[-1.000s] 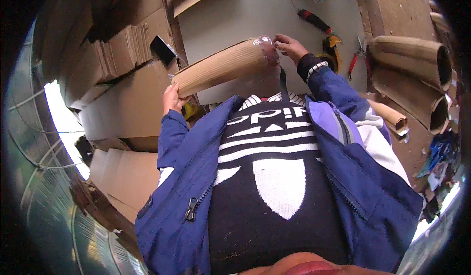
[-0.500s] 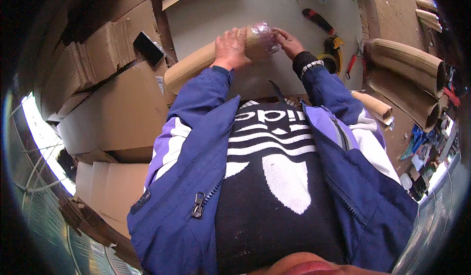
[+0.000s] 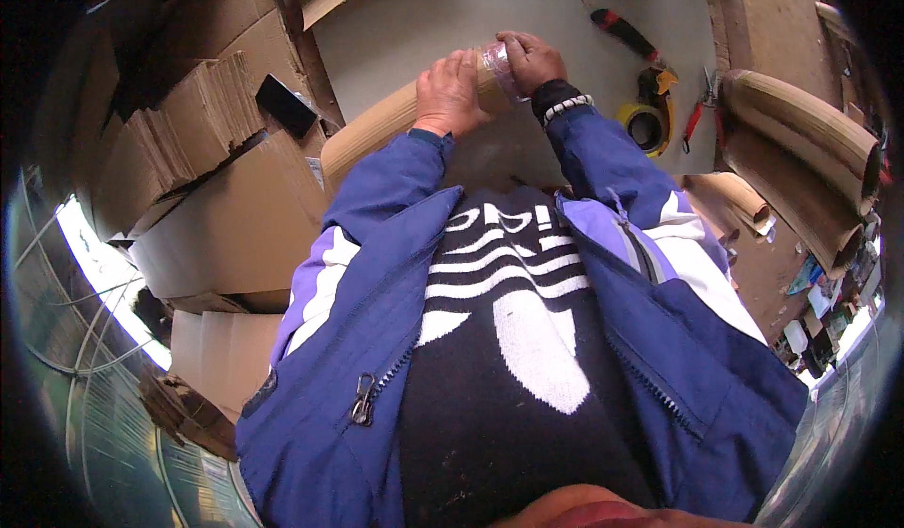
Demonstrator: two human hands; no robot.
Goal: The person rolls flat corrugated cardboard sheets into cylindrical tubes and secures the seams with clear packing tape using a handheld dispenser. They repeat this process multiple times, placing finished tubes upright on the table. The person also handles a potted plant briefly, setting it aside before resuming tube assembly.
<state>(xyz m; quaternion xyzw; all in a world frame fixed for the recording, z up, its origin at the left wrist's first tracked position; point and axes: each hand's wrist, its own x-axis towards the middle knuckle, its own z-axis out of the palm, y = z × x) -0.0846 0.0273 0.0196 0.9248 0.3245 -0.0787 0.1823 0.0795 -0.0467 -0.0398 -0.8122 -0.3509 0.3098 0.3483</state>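
Roll: a long rolled sheet of brown cardboard [image 3: 377, 130] lies across the grey table [image 3: 471, 10] just beyond the person's chest, running from lower left up to the right, where both hands meet on its end.
Roll end: the right end is covered with clear, shiny plastic wrap or tape [image 3: 496, 62], bunched between the two hands.
Left hand: the left hand [image 3: 448, 95] lies over the top of the roll just left of the wrapped end, palm down, fingers curled around the tube and pressed close together in a grip.
Right hand: the right hand [image 3: 529, 57] is on the far right tip of the roll, fingers bent and pinching the clear plastic against the cardboard; a beaded bracelet [image 3: 565, 107] sits at its wrist above the dark cuff.
Clothing: blue jacket [image 3: 358, 245] with pale stripes on the sleeves, hanging open over a black top with white bands.
Left side: stacked, flattened cardboard boxes [image 3: 217, 151] fill the left of the scene, with a small black flat object [image 3: 286, 106] resting on them near the roll.
Right of hands: a red and black utility knife [image 3: 624, 32] lies far on the table; nearer, a yellow and black tape dispenser [image 3: 648, 118], and just right of it red-handled pliers [image 3: 697, 113].
Far right: more big cardboard rolls [image 3: 800, 142] lie stacked along the right edge, open ends towards the right.
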